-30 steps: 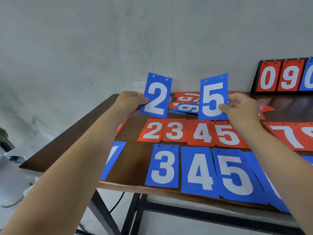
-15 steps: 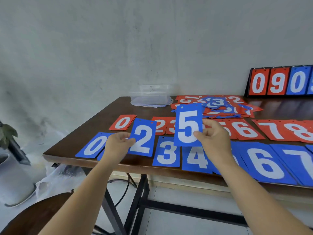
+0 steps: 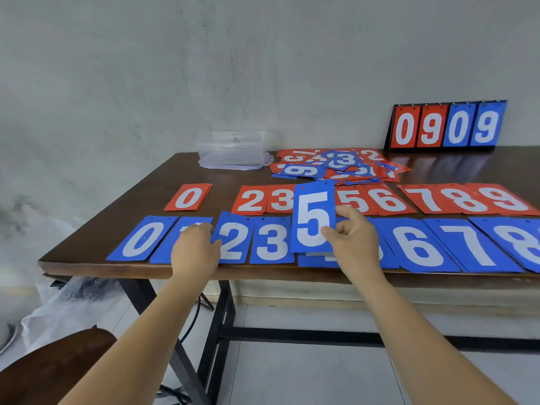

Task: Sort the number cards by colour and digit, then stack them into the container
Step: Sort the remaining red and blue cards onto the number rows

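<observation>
Right hand (image 3: 353,244) pinches the upright blue 5 card (image 3: 312,220) low down, over the blue row (image 3: 271,244); left hand (image 3: 195,249), at its nine o'clock, seemingly grips the blue 2 card (image 3: 233,241). Light, stiffish, likely slick (take edges).

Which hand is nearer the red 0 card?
Left. The left hand, gripping the blue 2 card, is in front of the red 0 card; the right hand, holding the blue 5 card, is farther right.

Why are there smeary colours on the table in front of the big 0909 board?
Head view: the glossy table mirrors the scoreboard behind it; the wide lens stretches the forearms; the blue 5 card in the right hand and blue 2 card in the left hand look crisp.
</observation>
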Demonstrator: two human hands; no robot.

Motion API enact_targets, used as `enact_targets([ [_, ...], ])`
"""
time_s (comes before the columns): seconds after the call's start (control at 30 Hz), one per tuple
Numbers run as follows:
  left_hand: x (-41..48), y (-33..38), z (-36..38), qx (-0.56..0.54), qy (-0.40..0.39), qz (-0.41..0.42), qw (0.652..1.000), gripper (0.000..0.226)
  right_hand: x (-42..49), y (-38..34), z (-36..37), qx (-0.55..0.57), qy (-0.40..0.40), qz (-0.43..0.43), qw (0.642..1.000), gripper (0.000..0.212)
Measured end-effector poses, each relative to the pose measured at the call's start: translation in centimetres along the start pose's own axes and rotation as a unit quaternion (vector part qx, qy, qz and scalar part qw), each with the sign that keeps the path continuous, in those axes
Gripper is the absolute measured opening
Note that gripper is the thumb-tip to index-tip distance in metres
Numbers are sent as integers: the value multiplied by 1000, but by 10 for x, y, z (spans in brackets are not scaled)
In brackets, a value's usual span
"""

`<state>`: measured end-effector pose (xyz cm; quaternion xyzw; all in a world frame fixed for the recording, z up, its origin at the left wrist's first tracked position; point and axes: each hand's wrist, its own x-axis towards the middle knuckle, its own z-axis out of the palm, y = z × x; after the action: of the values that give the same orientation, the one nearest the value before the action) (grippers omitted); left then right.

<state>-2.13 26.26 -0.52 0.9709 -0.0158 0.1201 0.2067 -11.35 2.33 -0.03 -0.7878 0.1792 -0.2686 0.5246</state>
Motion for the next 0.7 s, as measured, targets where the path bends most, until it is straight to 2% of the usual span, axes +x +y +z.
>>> enact_targets([
  [0.23, -8, 9, 2, 21, 13, 19, 1000, 37, -3, 9, -29, -24, 34, 17, 999, 37],
  [0.4, -13, 27, 1, 18, 40, 78, 996, 41, 2, 19, -59, -61, 75, 48, 994, 38],
  [0.57, -16, 53, 6, 8, 18, 108, 994, 49, 7, 26, -71, -115, 54, 96, 987, 42],
  [0.7, -19, 66, 12, 25, 1, 123, 992, 54, 6, 25, -69, -216, 45, 87, 971, 45],
])
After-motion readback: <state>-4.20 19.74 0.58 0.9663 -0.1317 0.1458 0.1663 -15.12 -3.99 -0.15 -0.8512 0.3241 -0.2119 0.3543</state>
